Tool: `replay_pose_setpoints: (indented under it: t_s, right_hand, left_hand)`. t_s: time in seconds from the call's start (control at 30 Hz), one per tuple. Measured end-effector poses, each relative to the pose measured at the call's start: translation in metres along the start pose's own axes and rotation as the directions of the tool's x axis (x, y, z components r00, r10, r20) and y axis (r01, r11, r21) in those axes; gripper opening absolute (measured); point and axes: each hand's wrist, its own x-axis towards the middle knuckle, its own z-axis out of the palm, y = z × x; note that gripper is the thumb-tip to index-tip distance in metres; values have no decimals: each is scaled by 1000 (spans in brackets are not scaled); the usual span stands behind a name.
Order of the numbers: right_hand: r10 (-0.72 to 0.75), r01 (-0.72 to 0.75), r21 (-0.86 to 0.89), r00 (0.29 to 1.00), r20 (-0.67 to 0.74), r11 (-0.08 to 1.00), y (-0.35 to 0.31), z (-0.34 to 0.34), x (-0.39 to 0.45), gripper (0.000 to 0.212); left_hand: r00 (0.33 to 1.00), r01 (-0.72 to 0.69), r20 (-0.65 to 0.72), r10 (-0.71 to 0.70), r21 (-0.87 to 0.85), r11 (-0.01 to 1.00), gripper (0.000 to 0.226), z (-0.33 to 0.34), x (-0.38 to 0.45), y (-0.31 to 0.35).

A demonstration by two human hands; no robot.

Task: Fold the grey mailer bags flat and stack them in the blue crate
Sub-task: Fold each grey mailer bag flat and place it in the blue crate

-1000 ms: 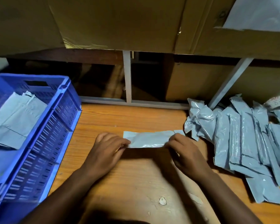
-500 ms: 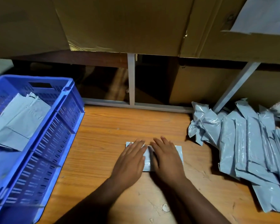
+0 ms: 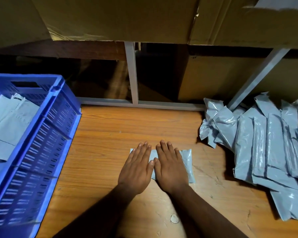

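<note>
In the head view, you are pressing both hands flat, fingers straight and close together, on a folded grey mailer bag (image 3: 186, 164) that is lying on the wooden tabletop (image 3: 100, 152) right in front of you. Your left hand (image 3: 138, 167) is covering the bag's left part, with only a corner of the bag peeking out beside its fingers; your right hand (image 3: 170, 169) is covering the middle, and the bag's right strip is showing bare just beside it. The two hands are lying side by side with thumbs nearly touching, and neither grip is curling around or pinching anything. The blue crate (image 3: 46, 134) is sitting at your left, well apart from the bag, with bare tabletop between them and its slotted wall facing your left hand. Folded mailers (image 3: 9, 121) are lying inside the crate. At your right, a heap of unfolded grey mailer bags (image 3: 258, 145) is spreading over the tabletop, its crumpled near edge lying near your right hand but apart from it. Beyond the tabletop, a white metal frame (image 3: 132, 74) is standing upright, and cardboard boxes (image 3: 120, 18) are filling the shelf above it.
</note>
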Motion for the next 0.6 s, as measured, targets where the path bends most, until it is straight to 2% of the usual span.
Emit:
replay_pose_setpoints:
  t_s: [0.1, 0.2, 0.43, 0.6]
  right_hand:
    - [23, -23, -4, 1000, 8, 1000, 5, -1, -2, 65]
    - [63, -67, -81, 997, -53, 994, 23, -6, -17, 74]
    - [85, -86, -49, 996, -10, 995, 36, -9, -24, 82]
    - [160, -161, -45, 987, -33, 986, 47, -15, -34, 85]
  left_hand:
    - [999, 45, 4, -45, 20, 999, 76, -1, -3, -4]
    - [996, 93, 13, -94, 69, 993, 84, 0, -7, -9]
    - [996, 94, -5, -94, 95, 991, 84, 3, -9, -9]
    - [986, 165, -39, -162, 60, 985, 84, 1, -8, -16]
